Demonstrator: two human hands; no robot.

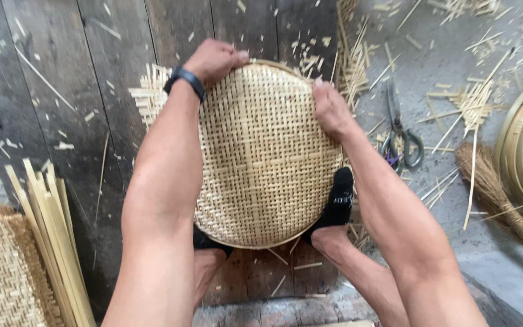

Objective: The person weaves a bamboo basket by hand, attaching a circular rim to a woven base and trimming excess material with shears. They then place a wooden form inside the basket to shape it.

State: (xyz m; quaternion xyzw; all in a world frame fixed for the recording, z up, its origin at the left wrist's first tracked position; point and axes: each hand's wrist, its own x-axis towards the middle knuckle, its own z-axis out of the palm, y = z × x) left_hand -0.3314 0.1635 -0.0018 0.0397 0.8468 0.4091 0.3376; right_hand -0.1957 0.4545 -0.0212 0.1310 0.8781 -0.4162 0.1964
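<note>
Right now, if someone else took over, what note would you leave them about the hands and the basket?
Left hand: grip on the far rim of the round woven tray.
Right hand: pressing the tray's right upper edge.
The tray stands tilted on the dark plank floor, braced by black-socked feet.
Done: the weave fills the frame.
Left: loose strip ends stick out past the rim on the left.
Scissors lie to the right, split strips on the left.
</note>
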